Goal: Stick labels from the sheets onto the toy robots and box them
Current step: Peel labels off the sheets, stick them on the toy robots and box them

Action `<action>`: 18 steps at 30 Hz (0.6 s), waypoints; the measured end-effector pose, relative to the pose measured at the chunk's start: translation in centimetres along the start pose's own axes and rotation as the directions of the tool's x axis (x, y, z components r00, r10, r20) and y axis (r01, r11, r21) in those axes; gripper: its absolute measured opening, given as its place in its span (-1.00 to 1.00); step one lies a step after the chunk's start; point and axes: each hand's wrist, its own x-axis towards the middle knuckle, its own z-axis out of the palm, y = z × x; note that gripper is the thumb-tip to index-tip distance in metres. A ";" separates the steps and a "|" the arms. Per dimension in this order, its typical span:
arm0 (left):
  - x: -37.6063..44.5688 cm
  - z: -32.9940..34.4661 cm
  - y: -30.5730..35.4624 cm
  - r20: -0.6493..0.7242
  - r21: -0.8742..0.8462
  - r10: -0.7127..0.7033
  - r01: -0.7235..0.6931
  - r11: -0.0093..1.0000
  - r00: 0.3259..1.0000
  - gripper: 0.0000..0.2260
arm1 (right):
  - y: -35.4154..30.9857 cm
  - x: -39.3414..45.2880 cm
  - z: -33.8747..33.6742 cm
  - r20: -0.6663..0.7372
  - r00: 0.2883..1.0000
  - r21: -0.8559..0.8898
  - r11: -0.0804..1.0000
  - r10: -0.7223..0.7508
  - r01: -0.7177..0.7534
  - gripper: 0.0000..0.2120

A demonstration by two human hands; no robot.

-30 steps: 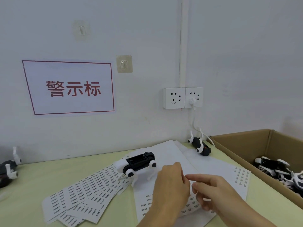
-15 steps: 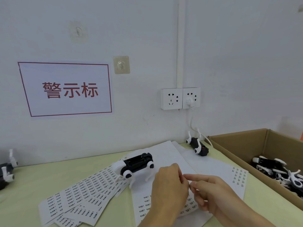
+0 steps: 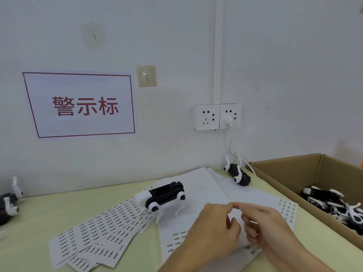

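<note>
On the pale green table (image 3: 29, 238), both hands work over the label sheet (image 3: 198, 191) nearest the person, the same spot they hovered over a second ago. The left hand (image 3: 214, 230) rests curled on the paper with its forefinger and thumb drawn together, and the right hand (image 3: 269, 224) has its forefinger stretched so that the two fingertips now meet above the sheet, where half a second earlier a small gap showed between them. I cannot tell whether a label sits between those tips; it would be too small to see, though the pose looks like one being peeled or passed. Just beyond the hands, the toy robot (image 3: 165, 195) stands on the same sheet, unmoved and untouched, so it is probably next to be labelled. A fan of printed label sheets (image 3: 102, 230) lies to its left. Another toy robot (image 3: 237, 173) rests near the wall beside the cardboard box (image 3: 290, 169), which already holds several boxed robots (image 3: 334, 203) at the right. One more robot (image 3: 9, 201) sits at the far left edge, so the job seems partway through.
</note>
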 end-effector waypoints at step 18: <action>0.1 -9.3 -7.5 -0.348 0.681 -0.258 0.432 0.592 0.901 -0.82 | 0.9 0.2 0.0 0.086 0.993 -0.375 0.921 -0.076 0.103 -0.95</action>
